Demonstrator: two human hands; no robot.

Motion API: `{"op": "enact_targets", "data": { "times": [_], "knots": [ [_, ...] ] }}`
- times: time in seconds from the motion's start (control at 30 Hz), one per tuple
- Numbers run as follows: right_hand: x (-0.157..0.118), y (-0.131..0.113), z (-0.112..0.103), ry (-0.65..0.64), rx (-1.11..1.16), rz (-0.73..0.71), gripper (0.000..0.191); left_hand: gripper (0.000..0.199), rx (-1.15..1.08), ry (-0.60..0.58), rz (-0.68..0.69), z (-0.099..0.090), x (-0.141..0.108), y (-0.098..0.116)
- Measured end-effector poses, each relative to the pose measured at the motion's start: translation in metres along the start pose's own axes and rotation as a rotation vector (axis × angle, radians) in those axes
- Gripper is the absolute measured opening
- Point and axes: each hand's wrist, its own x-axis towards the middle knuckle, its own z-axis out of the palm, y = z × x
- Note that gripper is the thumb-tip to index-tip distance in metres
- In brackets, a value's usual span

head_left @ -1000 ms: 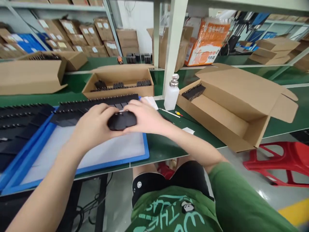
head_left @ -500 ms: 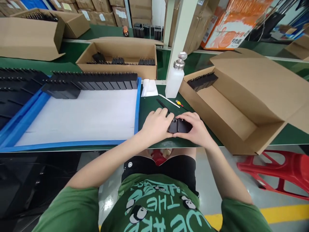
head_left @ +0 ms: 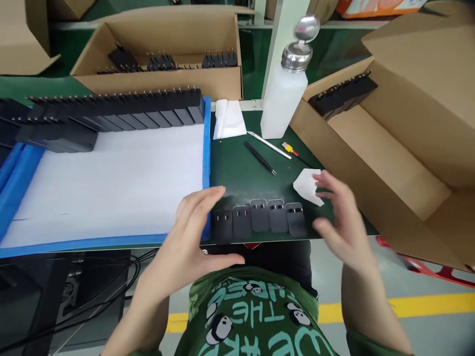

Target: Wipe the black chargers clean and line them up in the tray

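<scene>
Several black plug adapters (head_left: 260, 216) with metal pins lie in a row along the green table's front edge. At the row's left end my left hand (head_left: 196, 237) is open, thumb and fingers spread, holding nothing. My right hand (head_left: 339, 217) is open at the right end, its fingertips by a folded white cloth (head_left: 308, 186); whether they touch it I cannot tell. Black tweezers (head_left: 260, 158) and a white pen-like tool (head_left: 269, 145) lie behind the row.
A blue-rimmed tray (head_left: 207, 163) with rows of black adapters stands left. Behind are an open carton (head_left: 159, 84), a white cloth (head_left: 229, 119) and a white pump bottle (head_left: 282, 99). Another open carton (head_left: 334, 143) is on the right, beside a yellow-tipped cable (head_left: 290, 149).
Both hands have come off the adapters and moved apart, uncovering the row. The tweezers and a second white cloth now show. The view has moved closer to the table.
</scene>
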Motion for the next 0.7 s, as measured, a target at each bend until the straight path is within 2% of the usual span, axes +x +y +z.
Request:
{"op": "enact_targets", "data": {
  "times": [0.07, 0.13, 0.23, 0.37, 0.47, 0.53, 0.57, 0.63, 0.7],
  "knots": [
    [0.002, 0.012, -0.003, 0.088, -0.144, 0.059, 0.058, 0.092, -0.050, -0.036, -0.017, -0.002, -0.002, -0.008],
    [0.006, 0.021, 0.001, 0.060, -0.293, 0.025, 0.056, 0.088, -0.064, -0.091, -0.001, 0.001, -0.002, -0.012],
    [0.011, 0.026, 0.014, 0.038, -0.348, -0.049, 0.048, 0.084, -0.070, -0.117, 0.000, 0.008, 0.003, -0.010],
    [0.012, 0.021, 0.020, 0.231, -0.341, 0.021, 0.027, 0.084, -0.083, -0.107, 0.035, 0.012, 0.013, -0.002],
    [0.016, 0.011, 0.008, 0.389, -0.097, 0.247, 0.018, 0.080, -0.010, -0.072, 0.094, 0.016, 0.020, 0.005],
    [0.025, 0.002, -0.005, 0.395, 0.111, 0.360, 0.022, 0.077, 0.077, -0.031, 0.117, 0.020, 0.024, 0.009],
    [0.031, -0.004, -0.013, 0.367, 0.179, 0.370, 0.024, 0.078, 0.120, -0.009, 0.129, 0.022, 0.026, 0.011],
    [0.051, -0.014, -0.026, 0.334, 0.193, 0.302, 0.023, 0.082, 0.187, 0.032, 0.165, 0.026, 0.029, 0.013],
    [0.079, -0.024, -0.038, 0.406, 0.075, 0.165, 0.018, 0.081, 0.200, 0.059, 0.213, 0.030, 0.034, 0.013]
  ]
}}
